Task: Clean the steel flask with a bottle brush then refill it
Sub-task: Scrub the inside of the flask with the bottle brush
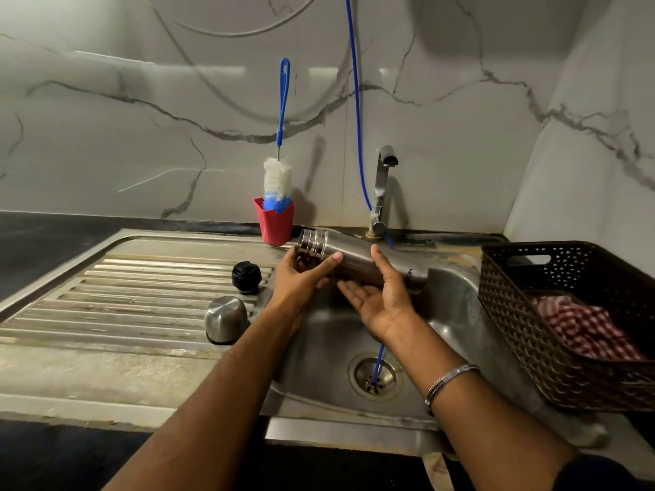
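Head view: steel flask held nearly level over the sink, its open mouth pointing away to the left, base toward the basket.
Left hand: curled under the threaded neck, thumb over the top, pinching the flask just below the mouth.
Right hand: palm up and spread beneath the body, thumb hooked over the far side; it cradles more than it clamps.
Step in hand: judged to be readying the opened flask for brushing.
How to do it well: keep the left grip firm at the neck, close the right fingers round the smooth barrel, and tip the mouth toward the bottle brush.
Brush: beyond the left hand, standing in a red cup; blue handle, twisted wire, soft white bristles.
Flask surface: brushed metal, slick, cylindrical, narrowing to ridged threads.
Lids: black ribbed stopper and domed steel cap, left of the left hand on the ridged draining board.
Tap: behind the right hand, not running.
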